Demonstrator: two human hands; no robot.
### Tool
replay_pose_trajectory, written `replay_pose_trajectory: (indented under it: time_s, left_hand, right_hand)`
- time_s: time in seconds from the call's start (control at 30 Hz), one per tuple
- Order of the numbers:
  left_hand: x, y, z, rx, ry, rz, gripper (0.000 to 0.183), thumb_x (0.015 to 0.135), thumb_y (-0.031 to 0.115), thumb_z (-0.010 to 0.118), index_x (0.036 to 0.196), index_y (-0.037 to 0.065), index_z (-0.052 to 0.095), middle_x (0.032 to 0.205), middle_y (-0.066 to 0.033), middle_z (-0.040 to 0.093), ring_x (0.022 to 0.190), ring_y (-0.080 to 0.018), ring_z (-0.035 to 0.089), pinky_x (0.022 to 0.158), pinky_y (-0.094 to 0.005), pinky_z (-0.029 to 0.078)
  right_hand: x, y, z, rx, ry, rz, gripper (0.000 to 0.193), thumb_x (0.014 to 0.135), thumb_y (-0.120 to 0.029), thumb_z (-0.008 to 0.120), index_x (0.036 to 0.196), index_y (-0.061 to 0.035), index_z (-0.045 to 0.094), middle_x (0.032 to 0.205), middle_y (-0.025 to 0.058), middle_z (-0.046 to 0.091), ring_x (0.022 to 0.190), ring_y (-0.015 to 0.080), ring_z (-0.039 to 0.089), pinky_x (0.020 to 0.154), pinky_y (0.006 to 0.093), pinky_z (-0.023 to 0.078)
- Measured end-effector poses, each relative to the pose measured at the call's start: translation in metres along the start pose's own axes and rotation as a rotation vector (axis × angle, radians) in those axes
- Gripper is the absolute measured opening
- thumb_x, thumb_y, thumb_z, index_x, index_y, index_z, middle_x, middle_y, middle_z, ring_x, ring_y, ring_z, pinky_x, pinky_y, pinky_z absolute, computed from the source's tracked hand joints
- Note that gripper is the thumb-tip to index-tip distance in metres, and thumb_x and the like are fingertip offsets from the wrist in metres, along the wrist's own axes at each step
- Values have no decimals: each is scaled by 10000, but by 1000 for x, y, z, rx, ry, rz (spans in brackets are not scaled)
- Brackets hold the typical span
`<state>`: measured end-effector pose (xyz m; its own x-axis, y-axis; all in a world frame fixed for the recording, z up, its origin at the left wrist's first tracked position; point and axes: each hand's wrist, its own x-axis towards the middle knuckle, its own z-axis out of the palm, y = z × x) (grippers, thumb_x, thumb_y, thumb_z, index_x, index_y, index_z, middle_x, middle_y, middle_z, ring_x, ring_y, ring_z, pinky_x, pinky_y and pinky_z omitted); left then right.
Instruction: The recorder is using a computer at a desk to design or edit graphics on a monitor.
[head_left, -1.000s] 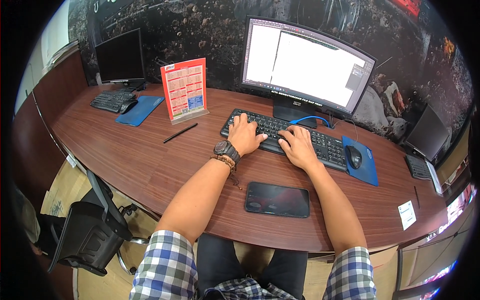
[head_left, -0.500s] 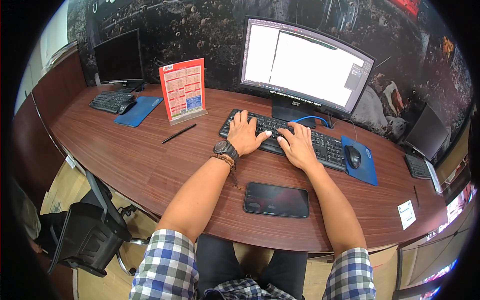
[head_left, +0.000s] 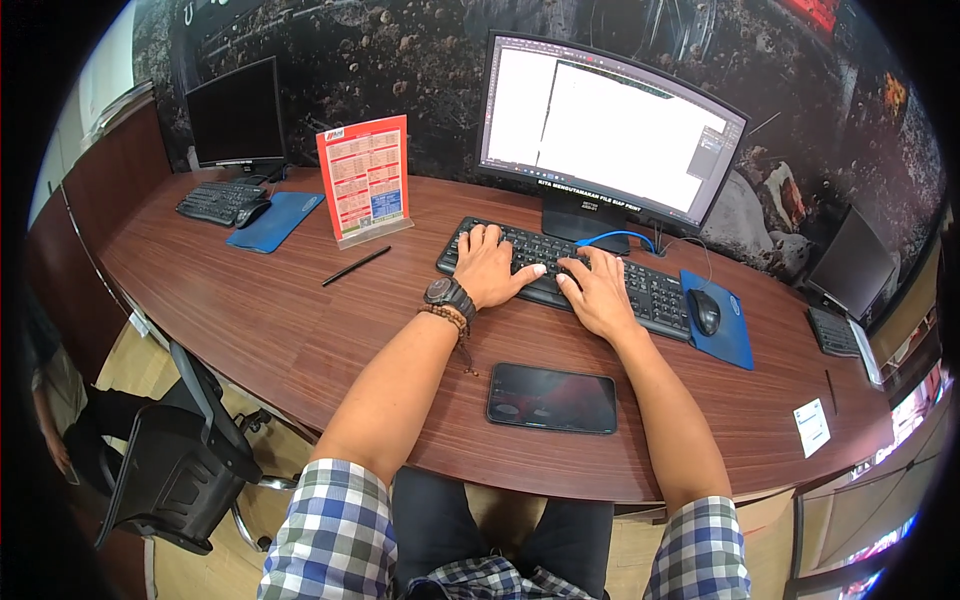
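Observation:
Both hands rest on a black keyboard in front of a lit monitor. My left hand lies over the keyboard's left part, fingers spread on the keys and thumb stretched to the right. A dark watch and a beaded bracelet circle that wrist. Over the middle keys sits my right hand, its fingers apart and slightly bent, holding nothing. Between my forearms a black phone lies flat near the front edge of the brown desk.
Right of the keyboard a black mouse sits on a blue mouse pad. To the left are a black pen, a red-and-white stand card and a dark monitor. A black chair stands at lower left, beside a partly visible person.
Both hands stay on the keyboard with only slight finger shifts. The person at the far left shows more of their body and arm now.

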<state>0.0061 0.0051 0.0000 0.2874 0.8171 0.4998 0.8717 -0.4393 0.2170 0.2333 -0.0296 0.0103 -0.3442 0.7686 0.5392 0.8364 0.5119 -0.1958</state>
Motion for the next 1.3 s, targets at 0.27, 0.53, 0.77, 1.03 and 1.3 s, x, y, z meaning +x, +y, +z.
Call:
replay_pose_trajectory:
  time_s: [0.27,0.53,0.77,1.03,1.3]
  left_hand:
    - [1,7,-8,17,-67,-14,777,945,678,502,1200,-33,685,1213,-179,552,1173,-333,449,1104,-519,255]
    - [0,6,-16,-159,10,53,655,897,543,688,1172,-52,696,1154,-186,569,1146,-332,498,1009,-426,431]
    - [1,10,-22,-170,-52,27,623,890,523,704,1133,-51,717,1117,-174,582,1118,-330,522,991,-433,453]
    - [-2,5,-19,-144,-16,43,576,897,487,712,1118,-45,723,1091,-168,590,1092,-332,537,966,-434,462]
    - [-1,5,-20,-170,-62,22,554,899,483,712,1123,-23,731,1143,-171,578,1159,-331,521,1024,-442,444]
  right_hand:
    - [-2,6,-1,0,14,-5,373,986,-373,583,1244,-119,677,1374,205,507,1347,369,404,1169,567,223]
    - [-4,18,-16,-45,102,-21,348,961,-346,618,1210,-112,688,1290,169,568,1242,347,487,1106,519,305]
    - [-53,116,-84,-245,184,155,254,892,-235,694,1089,-78,729,1196,151,618,1097,352,580,977,447,450]
    - [-89,151,-86,-67,286,403,352,898,-273,699,1165,-44,705,1225,188,587,1163,372,581,998,427,465]
    - [-94,167,-82,-21,298,486,334,877,-217,691,1156,-36,711,1210,179,593,1152,363,587,1008,427,460]
